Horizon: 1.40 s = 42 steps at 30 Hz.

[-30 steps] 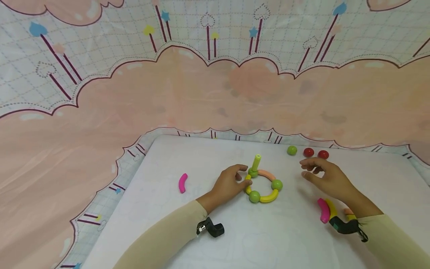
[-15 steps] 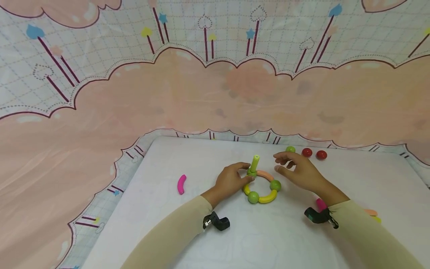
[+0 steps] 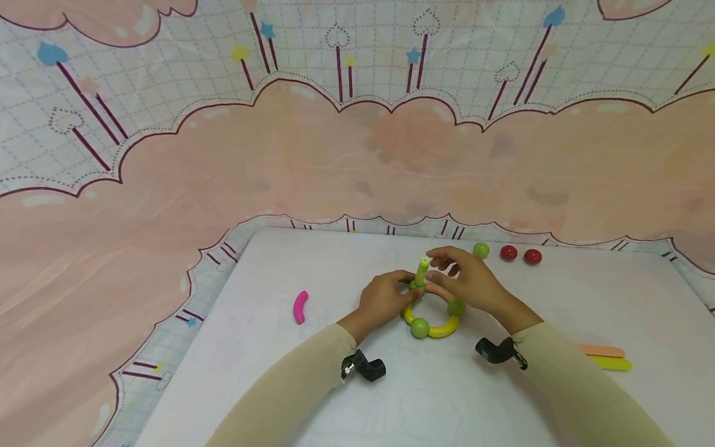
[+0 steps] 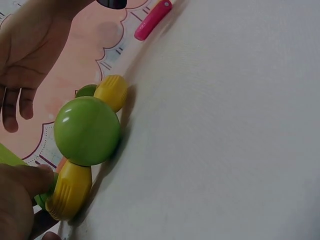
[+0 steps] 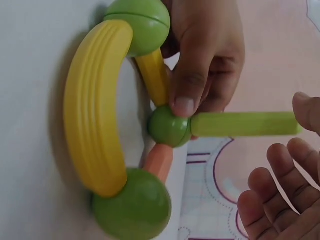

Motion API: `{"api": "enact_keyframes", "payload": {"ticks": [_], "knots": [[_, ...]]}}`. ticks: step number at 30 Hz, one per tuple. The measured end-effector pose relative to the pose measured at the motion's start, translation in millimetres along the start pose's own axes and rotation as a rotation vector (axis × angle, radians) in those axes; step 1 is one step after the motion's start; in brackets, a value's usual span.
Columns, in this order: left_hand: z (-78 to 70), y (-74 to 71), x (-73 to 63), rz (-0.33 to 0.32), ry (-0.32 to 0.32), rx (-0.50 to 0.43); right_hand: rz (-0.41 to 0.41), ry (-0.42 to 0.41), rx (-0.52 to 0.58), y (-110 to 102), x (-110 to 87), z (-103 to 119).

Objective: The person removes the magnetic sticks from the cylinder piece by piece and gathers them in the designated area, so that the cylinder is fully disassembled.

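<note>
A ring of green balls, yellow curved rods (image 3: 444, 329) and an orange curved rod (image 3: 439, 290) lies on the white table (image 3: 357, 397). From its far green ball (image 5: 167, 125) a light green stick (image 5: 245, 124) stands upright. My left hand (image 3: 385, 295) pinches that ball, with the thumb on it in the right wrist view. My right hand (image 3: 472, 279) hovers just right of the stick's top, fingers loosely bent, holding nothing. In the left wrist view a nearer green ball (image 4: 87, 131) hides part of the ring.
A pink curved rod (image 3: 300, 307) lies to the left. One green ball (image 3: 481, 249) and two red balls (image 3: 508, 252) sit along the back edge. Right of my right forearm lie a straight orange rod (image 3: 606, 351) and a yellow rod (image 3: 611, 363), partly covered.
My right hand has moved left from beside the balls to the upright stick. My left hand has shifted slightly and now pinches the ball at its base. The right sleeve now hides the right-hand pink rod.
</note>
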<state>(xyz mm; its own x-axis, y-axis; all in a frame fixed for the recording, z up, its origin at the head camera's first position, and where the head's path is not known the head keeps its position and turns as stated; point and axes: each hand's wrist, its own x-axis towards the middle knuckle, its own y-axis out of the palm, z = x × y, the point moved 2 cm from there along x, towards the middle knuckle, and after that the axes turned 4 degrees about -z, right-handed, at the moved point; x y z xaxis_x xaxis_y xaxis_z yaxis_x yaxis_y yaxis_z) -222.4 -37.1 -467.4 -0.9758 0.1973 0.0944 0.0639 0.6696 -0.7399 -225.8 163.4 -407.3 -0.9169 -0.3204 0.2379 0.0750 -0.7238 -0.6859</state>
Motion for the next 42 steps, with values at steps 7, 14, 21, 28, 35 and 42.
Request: {"api": "enact_keyframes", "payload": {"ticks": [7,14,21,28,35,42], "knots": [[-2.5,-1.0,0.9,-0.010,-0.017,0.009,-0.008,-0.025,0.000,7,6.4,4],[-3.5,-1.6,1.6,-0.016,-0.023,0.024,-0.019,0.025,-0.036,9,8.2,7],[-3.3,-0.5,2.4,-0.005,-0.020,0.030,-0.053,0.038,-0.035,-5,8.7,18],[-2.6,-1.7,3.4,-0.011,-0.029,0.034,-0.166,0.011,0.027,-37,13.1,36],[-1.1,0.0,3.8,-0.009,-0.022,0.028,-0.113,0.087,0.009,-36,5.6,22],[-2.4,0.0,2.3,-0.001,-0.044,0.027,-0.096,0.097,-0.005,-33,-2.1,6]]}}
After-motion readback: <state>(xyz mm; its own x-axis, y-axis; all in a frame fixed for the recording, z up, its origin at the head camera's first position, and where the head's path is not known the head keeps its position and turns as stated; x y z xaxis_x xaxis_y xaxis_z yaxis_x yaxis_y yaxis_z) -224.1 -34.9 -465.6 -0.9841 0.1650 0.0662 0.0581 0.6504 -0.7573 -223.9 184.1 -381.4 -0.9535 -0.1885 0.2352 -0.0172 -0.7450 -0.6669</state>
